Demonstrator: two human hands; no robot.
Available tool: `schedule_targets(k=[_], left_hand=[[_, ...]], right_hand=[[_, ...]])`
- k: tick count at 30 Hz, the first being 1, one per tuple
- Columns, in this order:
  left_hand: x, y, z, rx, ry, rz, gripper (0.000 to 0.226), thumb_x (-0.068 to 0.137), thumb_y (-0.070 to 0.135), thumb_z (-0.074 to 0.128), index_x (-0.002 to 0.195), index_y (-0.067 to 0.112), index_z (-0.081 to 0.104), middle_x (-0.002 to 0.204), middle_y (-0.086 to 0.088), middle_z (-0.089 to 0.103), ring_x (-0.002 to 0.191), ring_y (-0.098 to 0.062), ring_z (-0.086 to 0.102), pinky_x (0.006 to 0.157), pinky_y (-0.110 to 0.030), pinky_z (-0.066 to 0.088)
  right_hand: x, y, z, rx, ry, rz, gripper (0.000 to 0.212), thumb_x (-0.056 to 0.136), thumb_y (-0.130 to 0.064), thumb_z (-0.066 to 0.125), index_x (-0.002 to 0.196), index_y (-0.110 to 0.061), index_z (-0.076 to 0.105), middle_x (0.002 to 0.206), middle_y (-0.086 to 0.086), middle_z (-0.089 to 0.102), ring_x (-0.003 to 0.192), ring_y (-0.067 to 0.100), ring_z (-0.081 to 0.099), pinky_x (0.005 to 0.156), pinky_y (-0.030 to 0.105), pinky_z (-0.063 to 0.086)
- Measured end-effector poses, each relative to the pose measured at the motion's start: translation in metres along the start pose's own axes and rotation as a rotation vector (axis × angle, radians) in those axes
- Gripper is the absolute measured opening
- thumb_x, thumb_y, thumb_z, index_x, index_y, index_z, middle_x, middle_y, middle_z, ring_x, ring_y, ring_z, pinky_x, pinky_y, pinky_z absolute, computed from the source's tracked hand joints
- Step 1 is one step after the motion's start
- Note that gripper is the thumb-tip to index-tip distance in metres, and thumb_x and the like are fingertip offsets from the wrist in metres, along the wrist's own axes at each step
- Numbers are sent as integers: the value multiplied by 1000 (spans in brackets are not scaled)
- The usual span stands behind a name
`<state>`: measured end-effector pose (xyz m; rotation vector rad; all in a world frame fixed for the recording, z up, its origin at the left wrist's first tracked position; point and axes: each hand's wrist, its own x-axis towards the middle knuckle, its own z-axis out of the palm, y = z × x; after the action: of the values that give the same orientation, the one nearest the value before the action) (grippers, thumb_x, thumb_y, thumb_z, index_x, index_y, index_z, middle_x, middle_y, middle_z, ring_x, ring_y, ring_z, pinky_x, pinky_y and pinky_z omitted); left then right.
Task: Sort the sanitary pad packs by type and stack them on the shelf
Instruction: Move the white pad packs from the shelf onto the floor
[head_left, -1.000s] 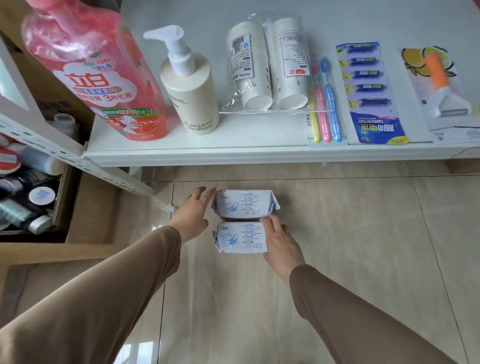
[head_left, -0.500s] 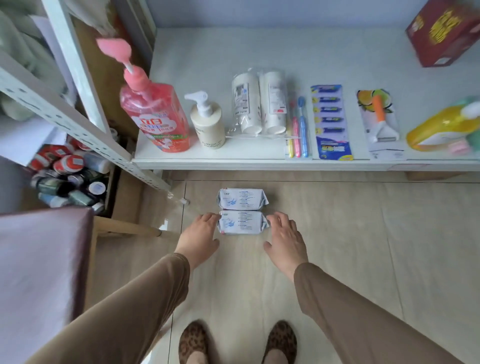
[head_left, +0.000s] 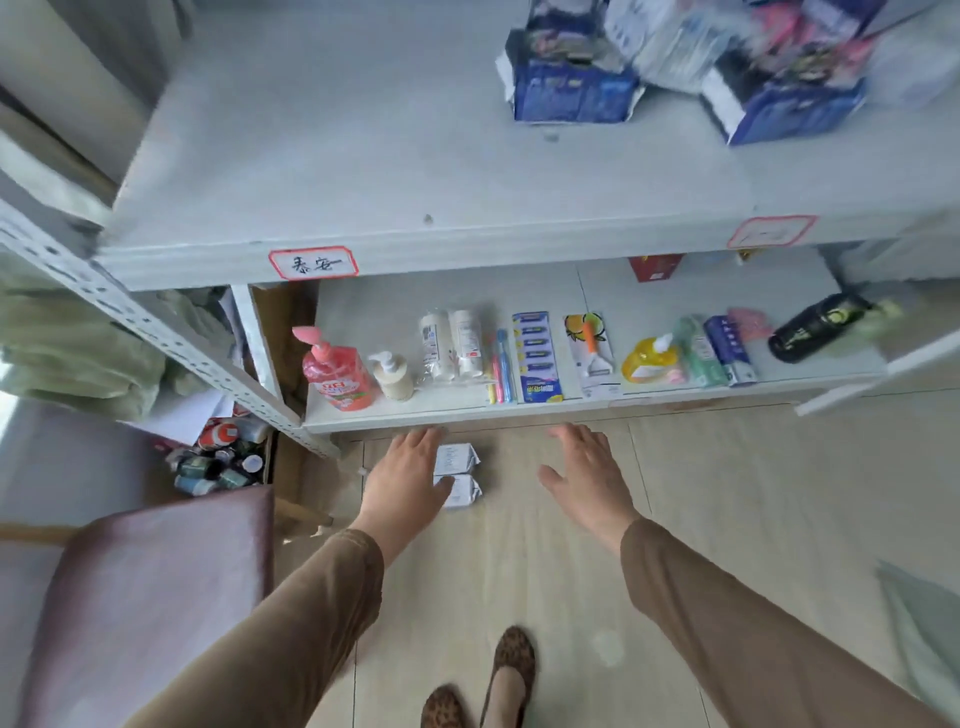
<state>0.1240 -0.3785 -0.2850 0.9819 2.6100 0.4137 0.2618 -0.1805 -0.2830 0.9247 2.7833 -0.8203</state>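
Note:
Two small white sanitary pad packs lie side by side on the tiled floor below the shelf: the far pack (head_left: 457, 457) and the near pack (head_left: 466, 492). My left hand (head_left: 408, 475) hovers above them with relaxed fingers, covering their left ends, and holds nothing. My right hand (head_left: 587, 470) is spread open in the air to the right of the packs, apart from them. Several dark blue pad packs (head_left: 574, 91) and others, blurred, sit in a loose pile at the right of the upper shelf (head_left: 363, 171).
The lower shelf (head_left: 374, 410) holds a red pump bottle (head_left: 337, 371), a cream pump bottle (head_left: 395, 376), cups, toothbrushes, batteries and more bottles. A box of cans (head_left: 218, 462) stands at the left. A purple stool (head_left: 156, 597) is near my left arm. My feet (head_left: 498, 680) are below.
The view has risen and pulled back, now showing the upper shelf. Both hands have lifted off the two white packs, which stay on the floor.

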Motion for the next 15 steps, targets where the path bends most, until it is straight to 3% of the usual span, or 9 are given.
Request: schedule_targets(k=[3, 7, 12, 15], left_hand=[[-4, 44, -47, -23, 57, 69, 62, 88, 32, 64, 144, 21, 41, 145, 5, 44, 132, -17, 39, 106, -26, 32], [1, 102, -96, -43, 117, 163, 61, 88, 32, 65, 143, 20, 42, 145, 3, 45, 134, -19, 39, 110, -30, 33], [29, 178, -136, -40, 186, 258, 58, 87, 33, 67, 140, 19, 46, 141, 2, 49, 130, -21, 43, 105, -33, 38], [53, 205, -152, -49, 215, 267, 56, 86, 31, 69, 137, 20, 49, 139, 5, 49, 128, -19, 43, 101, -32, 40]], right_hand=[[-20, -10, -64, 12, 65, -27, 45, 90, -26, 61, 133, -18, 51, 127, 3, 54, 121, 25, 43, 103, 31, 34], [-36, -13, -141, 43, 172, -86, 42, 89, -24, 65, 129, -18, 55, 126, 2, 55, 119, 24, 44, 101, 32, 34], [-24, 11, -229, 47, 269, -134, 34, 89, -25, 65, 121, -18, 56, 117, 2, 56, 111, 24, 46, 89, 33, 39], [-7, 25, -263, 49, 298, -151, 36, 91, -26, 64, 124, -17, 55, 123, 1, 55, 113, 22, 44, 89, 30, 36]])
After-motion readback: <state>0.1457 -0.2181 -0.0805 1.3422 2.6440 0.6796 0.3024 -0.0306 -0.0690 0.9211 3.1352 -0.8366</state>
